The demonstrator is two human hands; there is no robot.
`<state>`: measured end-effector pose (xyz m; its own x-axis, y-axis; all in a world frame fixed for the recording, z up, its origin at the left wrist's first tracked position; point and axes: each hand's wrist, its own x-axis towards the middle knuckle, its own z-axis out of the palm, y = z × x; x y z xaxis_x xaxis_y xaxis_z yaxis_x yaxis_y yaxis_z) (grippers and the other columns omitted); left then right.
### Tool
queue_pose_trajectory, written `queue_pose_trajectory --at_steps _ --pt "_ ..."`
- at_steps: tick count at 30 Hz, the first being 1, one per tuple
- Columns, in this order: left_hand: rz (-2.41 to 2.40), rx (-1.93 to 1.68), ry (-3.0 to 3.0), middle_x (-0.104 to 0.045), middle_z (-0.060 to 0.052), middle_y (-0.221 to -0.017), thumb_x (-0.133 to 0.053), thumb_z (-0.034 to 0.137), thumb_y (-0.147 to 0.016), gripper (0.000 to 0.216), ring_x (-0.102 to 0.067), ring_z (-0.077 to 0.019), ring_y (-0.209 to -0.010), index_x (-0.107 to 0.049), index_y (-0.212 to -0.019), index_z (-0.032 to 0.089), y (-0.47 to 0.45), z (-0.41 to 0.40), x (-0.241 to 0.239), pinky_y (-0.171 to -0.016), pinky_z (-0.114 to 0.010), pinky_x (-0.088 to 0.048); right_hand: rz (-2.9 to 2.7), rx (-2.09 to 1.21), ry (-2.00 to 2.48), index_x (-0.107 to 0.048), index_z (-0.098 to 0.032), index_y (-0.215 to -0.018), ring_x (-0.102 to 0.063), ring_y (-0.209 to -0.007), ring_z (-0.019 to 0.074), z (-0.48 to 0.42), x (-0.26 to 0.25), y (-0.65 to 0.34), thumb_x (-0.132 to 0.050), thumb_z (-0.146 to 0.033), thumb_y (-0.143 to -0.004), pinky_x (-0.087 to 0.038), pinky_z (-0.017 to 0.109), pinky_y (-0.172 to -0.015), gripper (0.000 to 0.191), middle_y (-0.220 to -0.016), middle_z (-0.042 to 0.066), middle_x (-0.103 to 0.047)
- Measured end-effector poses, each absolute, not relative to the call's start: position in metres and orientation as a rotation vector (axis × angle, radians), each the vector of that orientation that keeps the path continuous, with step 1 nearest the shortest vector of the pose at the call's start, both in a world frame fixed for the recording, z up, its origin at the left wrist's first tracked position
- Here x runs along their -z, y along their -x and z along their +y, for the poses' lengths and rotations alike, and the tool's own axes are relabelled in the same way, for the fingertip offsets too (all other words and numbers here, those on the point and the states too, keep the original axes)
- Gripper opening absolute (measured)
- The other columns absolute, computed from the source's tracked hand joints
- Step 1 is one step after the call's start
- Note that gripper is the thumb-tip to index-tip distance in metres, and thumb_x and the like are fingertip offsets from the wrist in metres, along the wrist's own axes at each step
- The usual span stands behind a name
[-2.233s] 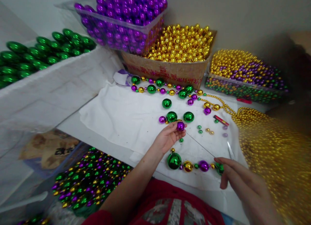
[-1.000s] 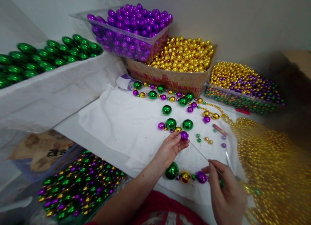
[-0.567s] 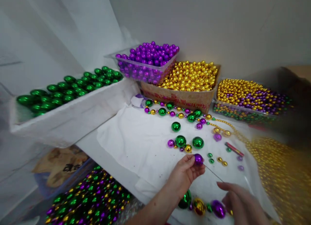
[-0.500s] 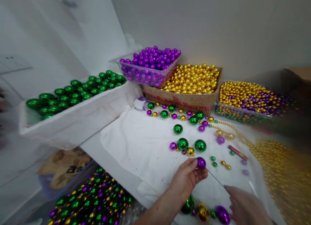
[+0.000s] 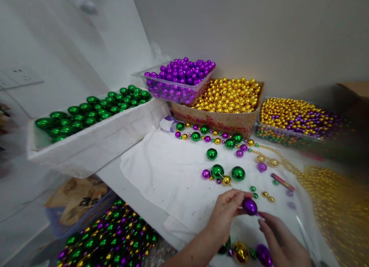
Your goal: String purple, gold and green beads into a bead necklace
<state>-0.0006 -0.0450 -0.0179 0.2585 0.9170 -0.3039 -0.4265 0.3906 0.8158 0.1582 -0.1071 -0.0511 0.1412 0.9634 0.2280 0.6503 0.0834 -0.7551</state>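
Note:
My left hand pinches a shiny purple bead over the white cloth. A thin needle or wire sticks out up and left from my fingers. My right hand meets the bead from the right, its fingertips closed at the bead's side, seemingly on the wire. Below my hands lies a partly strung strand of green, gold and purple beads. Loose green beads, a gold one and small purple ones lie just beyond my hands.
A white box of green beads stands at left. At the back are a clear tub of purple beads, a cardboard box of gold beads and a tray of mixed strands. Gold strands pile at right; mixed strands lie below.
My hands have come together: the right hand slid up the wire to the purple bead, which now sits further right. The camera tilted up, so everything sits lower in view.

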Motion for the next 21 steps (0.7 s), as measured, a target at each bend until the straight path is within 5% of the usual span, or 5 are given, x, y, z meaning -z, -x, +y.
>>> queue_pose_trajectory --at_steps 4,7,9,13,21 --pt "0.945 -1.043 -0.965 -0.061 -0.008 -0.124 -0.058 0.034 -0.086 0.024 -0.05 -0.0241 -0.12 -0.075 -0.089 0.018 0.009 -0.035 0.006 -0.103 -0.035 -0.034 -1.791 -0.33 1.633 -0.061 -0.023 -0.12 -0.064 -0.095 0.0229 -0.093 0.053 -0.178 -0.054 -0.046 -0.089 -0.057 0.025 -0.063 0.039 -0.113 0.006 -0.065" --pt "0.866 -1.025 -1.1 -0.062 -0.007 -0.123 -0.057 0.032 -0.087 0.022 -0.048 -0.0239 -0.122 -0.076 -0.09 0.02 0.01 -0.035 -0.006 -0.104 -0.035 -0.033 -1.869 -0.346 1.507 -0.058 -0.024 -0.125 -0.058 -0.109 0.0248 -0.084 0.051 -0.175 -0.053 -0.042 -0.09 -0.056 0.031 -0.079 0.039 -0.122 0.006 -0.061" --pt "0.838 -1.042 -1.116 -0.062 -0.007 -0.122 -0.056 0.032 -0.088 0.023 -0.05 -0.0236 -0.121 -0.076 -0.091 0.021 0.009 -0.036 -0.009 -0.103 -0.035 -0.035 -1.852 -0.488 1.44 -0.065 -0.024 -0.114 -0.062 -0.1 0.0238 -0.081 0.052 -0.169 -0.053 -0.041 -0.09 -0.055 0.03 -0.081 0.032 -0.113 0.006 -0.066" --pt "0.868 -1.064 -1.007 -0.062 -0.008 -0.123 -0.056 0.034 -0.088 0.024 -0.053 -0.0242 -0.117 -0.075 -0.092 0.02 0.01 -0.034 -0.003 -0.097 -0.036 -0.04 -1.543 -0.837 1.567 -0.071 -0.022 -0.088 -0.066 -0.072 0.0213 -0.083 0.045 -0.161 -0.055 -0.046 -0.087 -0.054 0.025 -0.06 0.029 -0.082 0.004 -0.07" --pt "0.788 -1.014 -0.812 -0.065 -0.011 -0.114 -0.061 0.037 -0.084 0.026 -0.059 -0.0207 -0.099 -0.071 -0.095 0.016 0.008 -0.017 0.009 -0.085 -0.033 -0.046 -0.909 -1.27 1.404 -0.066 -0.017 -0.081 -0.043 -0.049 0.0102 -0.073 0.019 -0.159 -0.068 -0.041 -0.079 -0.03 0.018 -0.042 0.024 -0.058 0.001 -0.06"
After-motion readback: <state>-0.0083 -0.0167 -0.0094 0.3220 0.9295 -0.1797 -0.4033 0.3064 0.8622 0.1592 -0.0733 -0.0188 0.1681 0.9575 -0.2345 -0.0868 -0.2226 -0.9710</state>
